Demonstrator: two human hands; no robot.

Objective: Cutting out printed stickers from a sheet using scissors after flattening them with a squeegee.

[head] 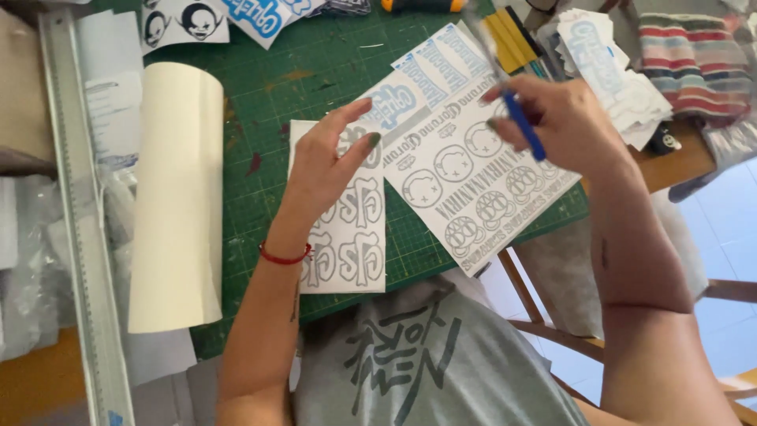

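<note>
My left hand (331,162) hovers with fingers spread over a white sticker sheet (351,244) of grey cross-shaped designs, its fingertips close to a smaller blue-lettered sticker (394,99). A red cord circles that wrist. My right hand (556,118) grips a thin tool with a blue handle (524,126), blurred by motion, above a larger white sheet (465,173) printed with grey round faces and lettering. Both sheets lie on a green cutting mat (315,71).
A cream paper roll (177,197) lies left on the mat beside a long metal ruler (79,229). More sticker sheets (185,20) sit at the top, cut stickers (615,63) and striped cloth (694,63) at the right. Wooden chair legs (544,323) show below.
</note>
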